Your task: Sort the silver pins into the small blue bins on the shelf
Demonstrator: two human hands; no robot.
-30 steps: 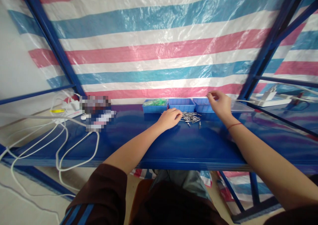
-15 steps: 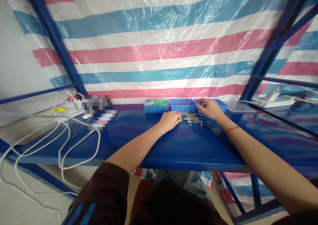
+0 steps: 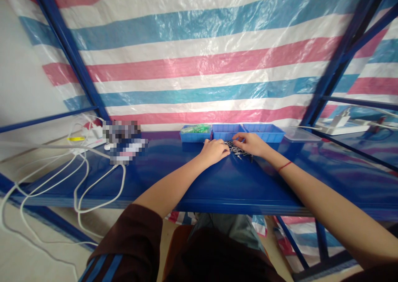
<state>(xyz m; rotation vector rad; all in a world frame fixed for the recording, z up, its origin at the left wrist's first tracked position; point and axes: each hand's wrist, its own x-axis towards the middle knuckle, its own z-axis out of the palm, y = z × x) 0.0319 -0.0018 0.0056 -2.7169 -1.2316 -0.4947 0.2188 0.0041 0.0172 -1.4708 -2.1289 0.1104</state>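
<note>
A loose pile of thin silver metal pins, which look like blind rivets, lies on the blue tabletop between my hands. My left hand rests at the pile's left edge with its fingers curled in; anything inside them is hidden. Over the pile's right side reaches my right hand, its thumb and forefinger a little apart and pointing left, with nothing visible between them. Behind the pile stand a middle blue bin and a right blue bin. A left blue bin holds green and clear plastic packets.
A clear plastic lid lies right of the bins. White cables loop over the table's left end near a power strip and a blurred-out object. Blue metal posts and a striped plastic sheet border the table.
My right hand has moved left and nearer to me, from the right blue bin's edge to the pile. My left hand has shifted slightly right.
</note>
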